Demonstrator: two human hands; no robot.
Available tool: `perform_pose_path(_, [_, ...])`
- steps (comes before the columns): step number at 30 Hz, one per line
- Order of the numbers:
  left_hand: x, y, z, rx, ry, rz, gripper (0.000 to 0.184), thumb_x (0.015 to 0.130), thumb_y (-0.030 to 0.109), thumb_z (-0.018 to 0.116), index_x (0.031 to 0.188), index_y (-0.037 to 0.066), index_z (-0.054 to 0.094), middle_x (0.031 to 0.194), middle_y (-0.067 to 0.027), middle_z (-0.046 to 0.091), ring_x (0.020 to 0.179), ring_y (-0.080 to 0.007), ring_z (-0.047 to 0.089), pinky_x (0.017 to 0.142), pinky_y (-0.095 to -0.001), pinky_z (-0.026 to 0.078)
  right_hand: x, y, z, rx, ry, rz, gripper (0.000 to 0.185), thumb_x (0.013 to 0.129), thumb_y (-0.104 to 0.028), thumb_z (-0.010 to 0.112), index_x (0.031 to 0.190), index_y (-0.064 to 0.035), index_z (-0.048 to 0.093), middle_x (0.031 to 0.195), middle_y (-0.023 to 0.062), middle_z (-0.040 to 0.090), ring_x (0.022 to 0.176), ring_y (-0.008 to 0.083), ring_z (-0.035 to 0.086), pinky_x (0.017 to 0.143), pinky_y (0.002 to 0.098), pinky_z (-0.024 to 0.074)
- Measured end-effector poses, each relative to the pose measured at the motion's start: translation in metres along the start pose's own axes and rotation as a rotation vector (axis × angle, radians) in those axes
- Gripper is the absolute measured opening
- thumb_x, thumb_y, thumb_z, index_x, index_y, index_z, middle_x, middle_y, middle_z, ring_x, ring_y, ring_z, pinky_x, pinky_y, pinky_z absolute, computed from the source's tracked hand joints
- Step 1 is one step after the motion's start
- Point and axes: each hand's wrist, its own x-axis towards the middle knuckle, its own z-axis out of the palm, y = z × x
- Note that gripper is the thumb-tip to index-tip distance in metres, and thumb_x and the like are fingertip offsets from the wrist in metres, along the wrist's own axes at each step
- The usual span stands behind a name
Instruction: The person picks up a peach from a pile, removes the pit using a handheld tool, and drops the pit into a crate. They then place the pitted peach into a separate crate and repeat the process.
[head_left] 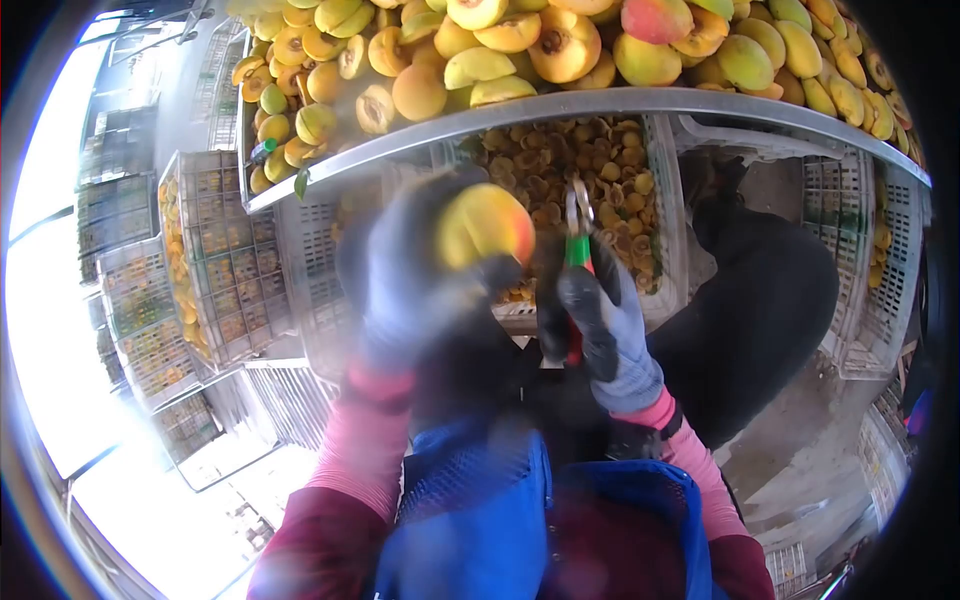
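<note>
My gloved left hand, smeared by motion, is closed round a yellow peach with a red blush on its right side. In my gloved right hand is a pair of pliers with green and red handles, its curved metal jaws pointing up and away from me. The jaws are apart from the peach, to its right. Both hands are above a crate full of cut peach halves and in front of the metal edge of a heaped fruit table.
Whole and halved peaches pile up behind the table's rim. Fruit-filled crates are stacked to the left. Another plastic crate stands at the right, beyond my dark-clothed leg. A green-capped object lies at the table's left corner.
</note>
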Motion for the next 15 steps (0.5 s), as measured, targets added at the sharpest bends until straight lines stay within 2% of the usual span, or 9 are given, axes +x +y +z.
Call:
perform_pose_path(2, [-0.006, 0.014, 0.006, 0.158, -0.082, 0.157, 0.064, 0.059, 0.032, 0.081, 0.108, 0.000, 0.057, 0.101, -0.0153, 0.061, 0.090, -0.0319, 0.062, 0.075, -0.0368, 0.050, 0.004, -0.001, 0.002, 0.050, -0.016, -0.026, 0.046, 0.081, -0.023, 0.065, 0.118, -0.0030, 0.046, 0.079, 0.0047, 0.055, 0.053, 0.0092, 0.050, 0.044, 0.0211, 0.0407])
perform_pose_path(3, [-0.011, 0.013, 0.013, 0.070, -0.039, 0.190, 0.055, 0.064, 0.030, 0.077, 0.105, 0.000, 0.057, 0.097, -0.0156, 0.061, 0.085, -0.0315, 0.063, 0.071, -0.0368, 0.051, 0.006, 0.000, 0.004, 0.075, -0.029, -0.040, 0.045, 0.080, -0.016, 0.065, 0.119, -0.0034, 0.045, 0.082, 0.0044, 0.055, 0.057, 0.0081, 0.051, 0.047, 0.0205, 0.0415])
perform_pose_path(5, [-0.011, 0.012, 0.010, 0.089, -0.068, 0.218, 0.040, 0.077, 0.027, 0.067, 0.102, -0.002, 0.057, 0.090, -0.0173, 0.061, 0.078, -0.0309, 0.063, 0.067, -0.0367, 0.050, 0.006, 0.002, 0.006, 0.121, -0.084, -0.039, 0.047, 0.078, -0.006, 0.065, 0.120, -0.0028, 0.043, 0.089, 0.0052, 0.055, 0.068, 0.0081, 0.053, 0.056, 0.0204, 0.0442])
perform_pose_path(7, [-0.013, 0.017, 0.011, 0.052, -0.051, 0.160, 0.032, 0.082, 0.022, 0.059, 0.102, -0.004, 0.057, 0.085, -0.0178, 0.060, 0.072, -0.0304, 0.062, 0.063, -0.0368, 0.049, 0.004, 0.003, 0.004, 0.160, -0.167, -0.010, 0.049, 0.077, -0.003, 0.065, 0.120, -0.0009, 0.043, 0.098, 0.0075, 0.055, 0.082, 0.0102, 0.056, 0.068, 0.0216, 0.0481])
perform_pose_path(9, [-0.017, 0.020, 0.014, 0.012, -0.014, 0.097, 0.026, 0.086, 0.017, 0.053, 0.100, -0.005, 0.056, 0.080, -0.0172, 0.059, 0.066, -0.0291, 0.060, 0.060, -0.0361, 0.047, 0.004, 0.007, 0.003, 0.096, -0.124, -0.047, 0.056, 0.074, -0.008, 0.068, 0.124, 0.0009, 0.043, 0.105, 0.0086, 0.056, 0.093, 0.0149, 0.057, 0.078, 0.0255, 0.0479])
perform_pose_path(11, [-0.025, 0.021, 0.018, -0.031, 0.040, 0.029, 0.022, 0.089, 0.012, 0.048, 0.099, -0.006, 0.055, 0.075, -0.0158, 0.057, 0.061, -0.0272, 0.057, 0.057, -0.0343, 0.046, 0.006, 0.009, 0.006, 0.019, -0.099, -0.123, 0.059, 0.072, -0.010, 0.070, 0.124, 0.0015, 0.045, 0.106, 0.0090, 0.057, 0.096, 0.0177, 0.058, 0.083, 0.0282, 0.0485])
perform_pose_path(12, [-0.032, 0.017, 0.023, -0.167, 0.104, -0.077, 0.020, 0.090, 0.011, 0.047, 0.097, -0.007, 0.054, 0.071, -0.0138, 0.054, 0.058, -0.0231, 0.053, 0.054, -0.0306, 0.043, 0.007, 0.010, 0.009, -0.029, -0.097, -0.181, 0.058, 0.071, -0.009, 0.071, 0.122, 0.0012, 0.046, 0.105, 0.0088, 0.058, 0.094, 0.0182, 0.059, 0.082, 0.0289, 0.0491])
perform_pose_path(14, [-0.035, -0.002, 0.025, 0.065, 0.125, 0.065, 0.024, 0.093, 0.015, 0.044, 0.096, -0.006, 0.054, 0.071, -0.0116, 0.056, 0.056, -0.0194, 0.051, 0.053, -0.0285, 0.042, 0.012, 0.011, 0.012, -0.223, -0.099, -0.287, 0.057, 0.069, -0.009, 0.074, 0.118, 0.0002, 0.049, 0.103, 0.0088, 0.059, 0.091, 0.0198, 0.061, 0.081, 0.0303, 0.0496])
perform_pose_path(15, [-0.033, 0.006, 0.019, -0.146, 0.082, -0.063, 0.029, 0.095, 0.020, 0.041, 0.097, -0.006, 0.055, 0.073, -0.0105, 0.057, 0.058, -0.0179, 0.052, 0.055, -0.0282, 0.044, 0.016, 0.012, 0.011, -0.368, -0.105, -0.337, 0.056, 0.068, -0.009, 0.076, 0.117, -0.0006, 0.050, 0.102, 0.0091, 0.060, 0.090, 0.0209, 0.061, 0.080, 0.0310, 0.0496])
